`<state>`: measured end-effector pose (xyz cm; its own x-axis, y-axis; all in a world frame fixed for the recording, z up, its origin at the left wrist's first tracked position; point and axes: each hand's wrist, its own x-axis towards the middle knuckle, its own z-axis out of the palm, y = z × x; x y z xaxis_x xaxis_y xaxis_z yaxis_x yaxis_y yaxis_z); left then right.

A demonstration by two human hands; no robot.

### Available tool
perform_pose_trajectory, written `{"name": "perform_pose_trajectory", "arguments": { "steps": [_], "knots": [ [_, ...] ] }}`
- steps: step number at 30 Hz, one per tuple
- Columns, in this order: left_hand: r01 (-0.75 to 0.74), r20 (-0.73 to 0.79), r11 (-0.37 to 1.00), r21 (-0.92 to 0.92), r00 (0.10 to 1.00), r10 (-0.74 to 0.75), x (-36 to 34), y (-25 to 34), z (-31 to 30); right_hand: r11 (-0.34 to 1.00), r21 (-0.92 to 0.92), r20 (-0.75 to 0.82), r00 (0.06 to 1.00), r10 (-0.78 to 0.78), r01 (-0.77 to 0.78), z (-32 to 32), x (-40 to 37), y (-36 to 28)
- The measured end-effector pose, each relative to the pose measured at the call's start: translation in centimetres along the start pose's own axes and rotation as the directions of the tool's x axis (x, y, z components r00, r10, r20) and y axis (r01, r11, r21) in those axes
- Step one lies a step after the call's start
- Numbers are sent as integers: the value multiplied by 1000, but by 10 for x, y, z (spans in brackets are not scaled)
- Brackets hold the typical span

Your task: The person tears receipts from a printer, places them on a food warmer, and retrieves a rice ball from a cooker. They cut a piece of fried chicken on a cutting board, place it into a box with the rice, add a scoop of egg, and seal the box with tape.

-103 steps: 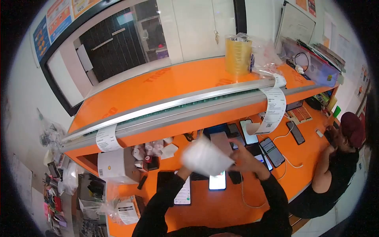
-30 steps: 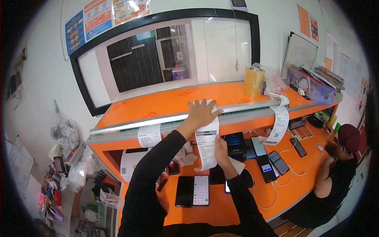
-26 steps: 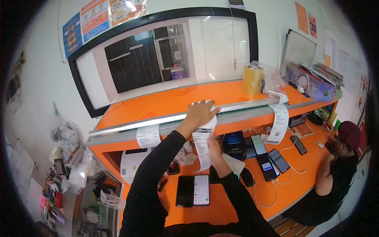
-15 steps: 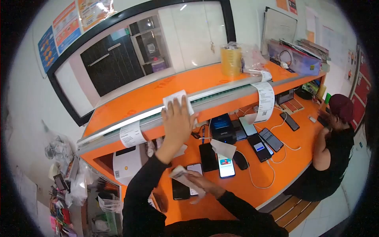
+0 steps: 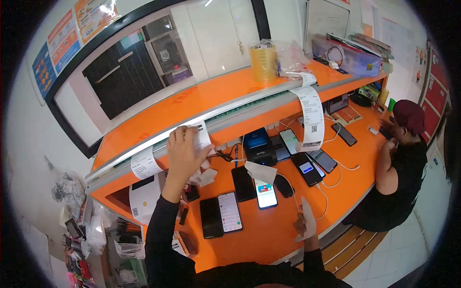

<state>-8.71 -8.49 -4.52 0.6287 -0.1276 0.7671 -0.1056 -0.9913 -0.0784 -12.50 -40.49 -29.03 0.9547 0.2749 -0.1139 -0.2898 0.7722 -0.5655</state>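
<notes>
My left hand (image 5: pixel 184 151) is raised at the metal rail (image 5: pixel 225 111) along the orange shelf's front edge. Its fingers hold a white paper label (image 5: pixel 200 138) against the rail. Low on the right, my right hand (image 5: pixel 302 229) is closed on a curled white paper strip (image 5: pixel 308 216) over the orange desk. Other printed papers hang from the rail: a short one (image 5: pixel 145 164) left of my left hand and a long receipt (image 5: pixel 311 115) to the right. Two phones, one dark (image 5: pixel 210 218) and one lit (image 5: pixel 230 212), lie side by side between my arms.
A black printer (image 5: pixel 259 148) stands under the shelf among phones and white cables. A white printer (image 5: pixel 148 199) is at the left. Tape rolls (image 5: pixel 263 62) and a plastic bin (image 5: pixel 355 60) stand on the shelf. Another person (image 5: pixel 403 168) sits at the right.
My left hand has shifted down and left along the rail, its fingers now curled on the label. My right hand has moved right with its paper strip, away from the two phones.
</notes>
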Motion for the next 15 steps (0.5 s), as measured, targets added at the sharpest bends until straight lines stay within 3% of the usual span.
{"name": "perform_pose_trajectory", "arguments": {
  "steps": [1,2,4,6,8,10,12,14,15],
  "knots": [
    [-91,-101,995,38,990,94,1,-6,6,998,-4,-170,983,67,-69,9,-3,-13],
    [-98,-97,995,32,990,101,2,-5,5,998,2,-178,982,64,-65,5,-5,-14],
    [4,32,999,-43,999,-3,3,0,2,990,-27,-171,976,-138,135,-8,-10,-21],
    [-33,28,998,-47,999,35,3,1,6,986,1,-106,980,-168,169,-24,-14,-31],
    [-25,-94,994,110,995,35,3,0,16,939,-52,-219,913,-343,340,-35,-17,-37],
    [-68,-97,994,86,992,77,6,3,26,941,-136,-185,925,-332,311,-41,-28,-46],
    [-101,-87,995,-19,991,99,11,13,32,890,-97,-102,885,-455,446,-64,-32,-50],
    [-102,-32,994,-31,994,101,16,20,34,892,-8,-125,885,-449,451,-76,-35,-53],
    [-33,5,996,81,999,33,17,23,32,889,85,-127,890,-437,449,-79,-37,-56]
  ]
}}
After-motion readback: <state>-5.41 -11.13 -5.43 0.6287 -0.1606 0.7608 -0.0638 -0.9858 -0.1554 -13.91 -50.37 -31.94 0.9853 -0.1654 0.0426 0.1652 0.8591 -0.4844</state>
